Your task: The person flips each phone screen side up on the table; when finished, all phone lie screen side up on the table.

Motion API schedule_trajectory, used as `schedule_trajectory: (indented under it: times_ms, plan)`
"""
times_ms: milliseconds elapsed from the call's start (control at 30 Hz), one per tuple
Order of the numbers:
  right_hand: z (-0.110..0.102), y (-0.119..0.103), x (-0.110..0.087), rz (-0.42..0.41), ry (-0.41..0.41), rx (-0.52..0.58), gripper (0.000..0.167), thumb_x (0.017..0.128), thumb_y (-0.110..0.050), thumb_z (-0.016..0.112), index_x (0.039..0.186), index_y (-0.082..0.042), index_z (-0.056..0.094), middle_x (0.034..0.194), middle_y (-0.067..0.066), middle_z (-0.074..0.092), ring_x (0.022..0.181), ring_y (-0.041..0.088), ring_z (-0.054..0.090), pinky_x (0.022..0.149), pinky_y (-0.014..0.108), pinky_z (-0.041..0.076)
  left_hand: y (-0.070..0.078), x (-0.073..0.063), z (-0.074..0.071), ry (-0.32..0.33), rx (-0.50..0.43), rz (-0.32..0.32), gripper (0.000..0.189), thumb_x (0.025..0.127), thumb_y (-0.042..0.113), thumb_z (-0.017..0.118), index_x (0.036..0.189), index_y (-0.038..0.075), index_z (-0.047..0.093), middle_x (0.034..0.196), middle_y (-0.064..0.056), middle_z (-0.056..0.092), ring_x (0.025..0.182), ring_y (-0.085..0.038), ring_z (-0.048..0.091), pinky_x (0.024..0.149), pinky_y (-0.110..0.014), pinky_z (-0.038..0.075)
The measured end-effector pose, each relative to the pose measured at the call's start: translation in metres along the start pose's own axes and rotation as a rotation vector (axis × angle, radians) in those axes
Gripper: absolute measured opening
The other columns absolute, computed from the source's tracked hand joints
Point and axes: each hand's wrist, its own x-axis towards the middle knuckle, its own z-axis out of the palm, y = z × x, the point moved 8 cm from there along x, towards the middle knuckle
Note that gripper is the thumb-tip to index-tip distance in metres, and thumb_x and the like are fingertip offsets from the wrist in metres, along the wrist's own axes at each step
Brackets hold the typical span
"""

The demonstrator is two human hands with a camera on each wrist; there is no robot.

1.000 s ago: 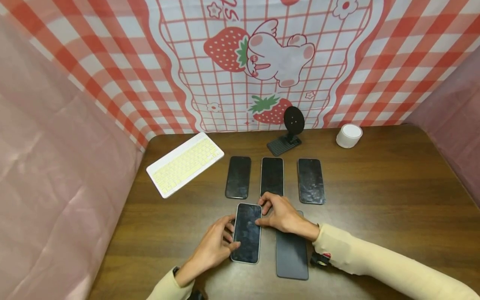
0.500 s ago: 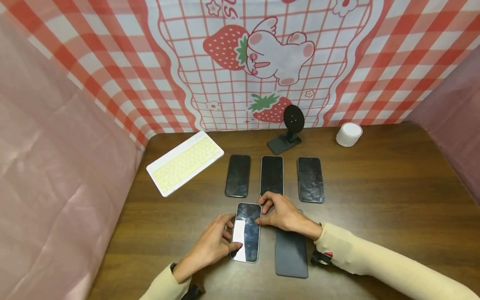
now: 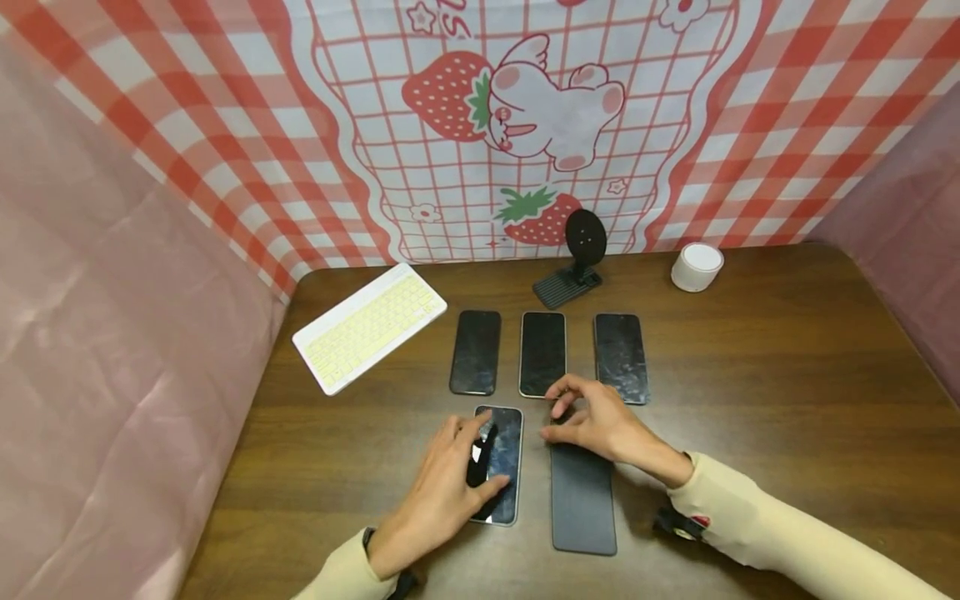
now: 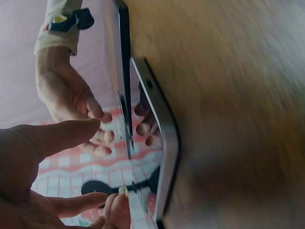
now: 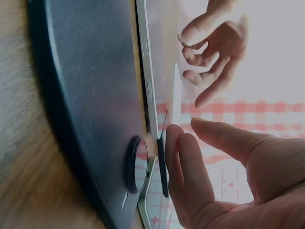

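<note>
In the head view, a silver-edged smartphone (image 3: pixel 508 458) lies screen up near the table's front. My left hand (image 3: pixel 441 487) hovers over its left side, thumb and fingers apart and gripping nothing; the left wrist view shows a gap between those fingers and the phone's edge (image 4: pixel 164 124). Just right of it lies a dark grey phone (image 3: pixel 583 504), its back and round camera ring (image 5: pixel 135 162) facing up. Above that phone's top end is my right hand (image 3: pixel 609 423), fingers loosely bent and holding nothing. This hand hides the phone's upper part in the head view.
Behind the hands, a left phone (image 3: pixel 476 352), a middle phone (image 3: pixel 543 354) and a right phone (image 3: pixel 621 354) lie screen up in a row. Farther back are a white keyboard (image 3: pixel 370 327), a black folding stand (image 3: pixel 581 262) and a white cylinder (image 3: pixel 697 267).
My right hand has let go of the silver-edged phone's right edge and moved right, over the dark grey phone. The left hand has released the phone's left side and risen over its screen.
</note>
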Motion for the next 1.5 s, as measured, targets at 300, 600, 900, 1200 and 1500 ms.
schedule_trajectory:
  times_ms: [300,600,900,1200,1500]
  plan:
    - [-0.017,0.01,-0.016,0.02,0.017,0.059,0.048,0.085,-0.013,0.086,0.122,0.004,0.06,0.103,0.018,0.067,0.079,0.015,0.076,0.068,0.024,0.058,0.028,-0.001,0.021,-0.069,0.013,0.076,0.076,0.082,0.031,0.09,0.147,0.012,0.055,0.122,-0.004,0.056,0.108,-0.02,0.057,0.092,-0.041,0.051]
    - [-0.032,0.023,-0.033,0.015,0.067,0.02,0.048,0.087,-0.015,0.085,0.123,0.004,0.06,0.105,0.017,0.068,0.081,0.014,0.074,0.069,0.024,0.056,0.053,-0.003,0.039,-0.1,0.059,0.164,0.074,0.084,0.036,0.088,0.146,0.014,0.056,0.12,-0.002,0.056,0.1,-0.013,0.056,0.085,-0.032,0.051]
    - [-0.044,0.035,-0.043,0.032,0.11,-0.085,0.044,0.086,-0.018,0.086,0.12,0.0,0.066,0.103,0.012,0.071,0.082,0.014,0.071,0.07,0.024,0.055,0.074,-0.006,0.056,-0.157,0.067,0.231,0.073,0.089,0.039,0.083,0.15,0.013,0.053,0.126,-0.004,0.055,0.109,-0.017,0.057,0.088,-0.035,0.054]
    - [-0.043,0.042,-0.046,0.033,0.12,-0.143,0.046,0.084,-0.019,0.088,0.121,0.0,0.069,0.102,0.01,0.073,0.079,0.011,0.072,0.071,0.022,0.056,0.08,-0.01,0.077,-0.294,0.208,0.168,0.081,0.087,0.056,0.08,0.154,0.021,0.05,0.144,-0.011,0.049,0.114,-0.025,0.06,0.071,-0.034,0.059]
    - [-0.041,0.044,-0.047,0.043,0.116,-0.153,0.048,0.083,-0.018,0.088,0.124,0.0,0.07,0.102,0.01,0.072,0.075,0.009,0.072,0.068,0.022,0.056,0.09,-0.014,0.084,-0.28,0.331,0.243,0.089,0.082,0.066,0.078,0.154,0.021,0.05,0.148,-0.013,0.048,0.109,-0.024,0.055,0.068,-0.028,0.056]
